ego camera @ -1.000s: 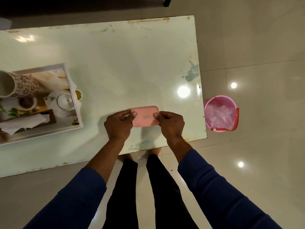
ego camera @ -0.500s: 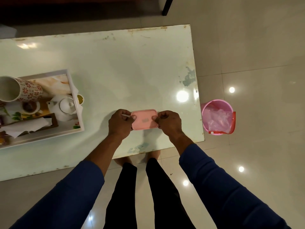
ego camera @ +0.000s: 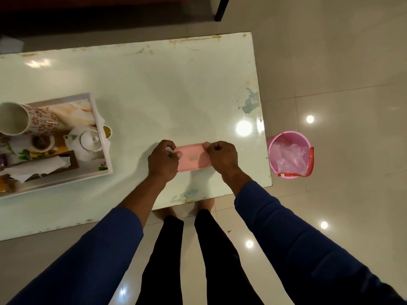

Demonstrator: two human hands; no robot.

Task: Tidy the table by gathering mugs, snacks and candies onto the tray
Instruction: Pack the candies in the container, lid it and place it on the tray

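Two hands are seen over the table [ego camera: 154,84]. A small pink box [ego camera: 192,157] with a flat lid is held between them, near the front edge of the table. The left hand [ego camera: 163,160] is curled round the left end of the pink box, with the thumb pressed on top of the lid. The right hand [ego camera: 222,157] is curled round the right end, and its fingertips are pinched on the lid's rim. Whether the box is resting on the table or lifted a little cannot be told.

The tray [ego camera: 100,130] is placed at the left side of the table, well apart from the pink box. A tall mug [ego camera: 28,119] with red flowers is seen on the tray, at its back. A white teapot [ego camera: 87,143] is set near the tray's right wall. A small cup [ego camera: 41,142] with something dark inside is placed just beside the teapot. A brown holder [ego camera: 73,160] with white paper napkins [ego camera: 35,169] is laid in front of them. A little yellow thing [ego camera: 107,130] is seen at the tray's right rim, but what it is cannot be told.

A pink bin [ego camera: 288,155] with a plastic bag inside is stood on the floor, just beside the right end of the table. Blue sleeves [ego camera: 297,238] are worn on both arms.
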